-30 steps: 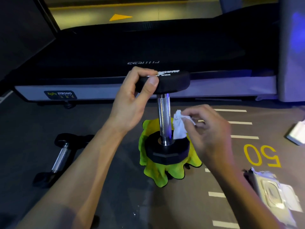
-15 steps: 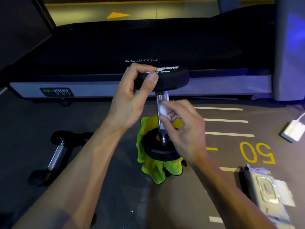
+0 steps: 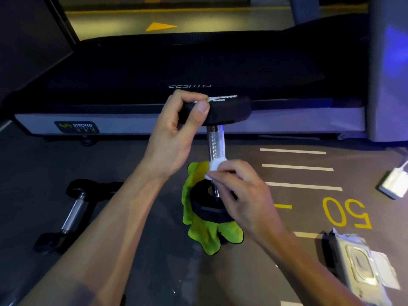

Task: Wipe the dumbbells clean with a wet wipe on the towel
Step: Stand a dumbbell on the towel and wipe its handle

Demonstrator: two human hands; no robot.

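While the left hand (image 3: pixel 174 138) grips the heavy upright dumbbell's (image 3: pixel 217 149) top head, right hand (image 3: pixel 240 195) pinches the soft wet wipe (image 3: pixel 215 166) against its knurled handle.

knurled metal dumbbell (image 3: pixel 216 144) (matt heads), fleecy towel (image 3: pixel 207 237)

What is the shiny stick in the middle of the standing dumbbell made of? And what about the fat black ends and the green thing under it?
The handle looks like polished metal: silvery, bright glints, fine cross-hatched grip. The black ends look like matte rubber or a rubber coating, dull with no glare; I can't be sure. The green towel looks like soft fuzzy cloth, probably microfibre, since it bunches into floppy folds.
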